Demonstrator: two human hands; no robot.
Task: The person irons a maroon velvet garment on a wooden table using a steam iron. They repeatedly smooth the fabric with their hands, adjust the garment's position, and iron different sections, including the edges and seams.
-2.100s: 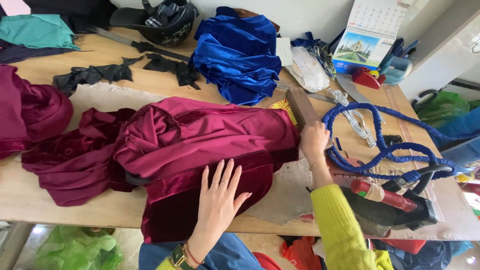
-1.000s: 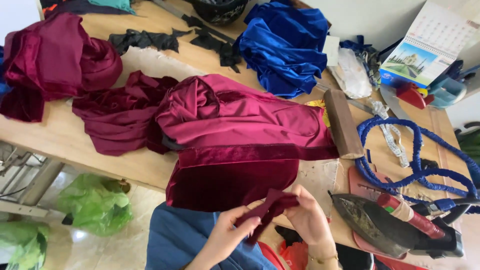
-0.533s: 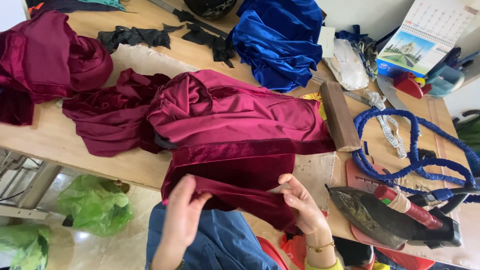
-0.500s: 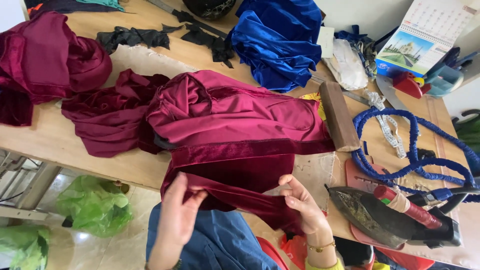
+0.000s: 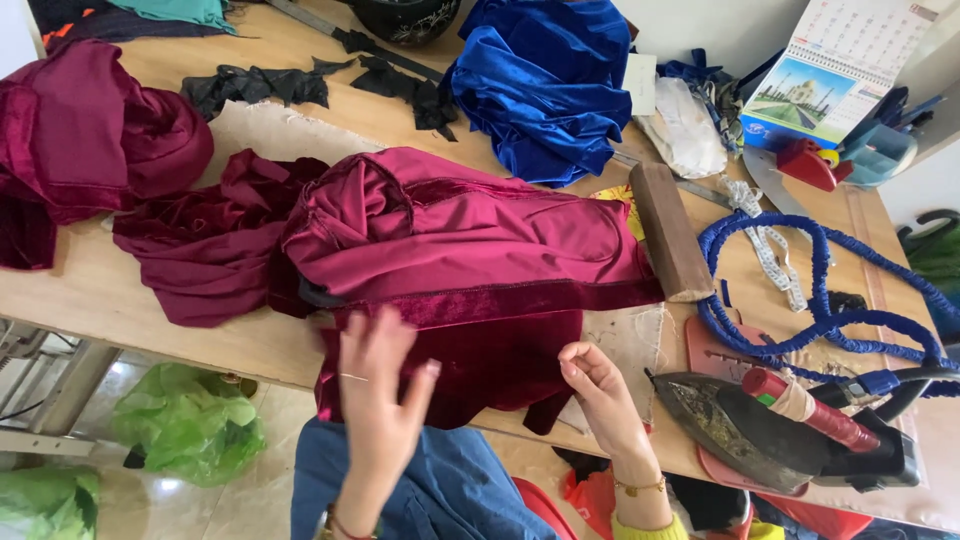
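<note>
A maroon velvet garment (image 5: 470, 250) lies bunched on the wooden table (image 5: 100, 300), its lower flap hanging over the front edge. My left hand (image 5: 378, 395) is spread flat, fingers apart, against that hanging flap. My right hand (image 5: 598, 392) rests at the flap's lower right corner, fingers curled near a small dark-red fabric point; whether it pinches the cloth is unclear.
A wooden block (image 5: 668, 230) lies right of the garment. An old iron (image 5: 790, 430) with a blue cord (image 5: 830, 310) sits at the right front. Blue velvet (image 5: 545, 85), black scraps (image 5: 260, 85), another maroon bundle (image 5: 90, 140) and a desk calendar (image 5: 825, 75) lie farther back.
My hands have let the folded maroon strip drop and now sit lower on the hanging flap. The left hand has opened flat against the cloth.
</note>
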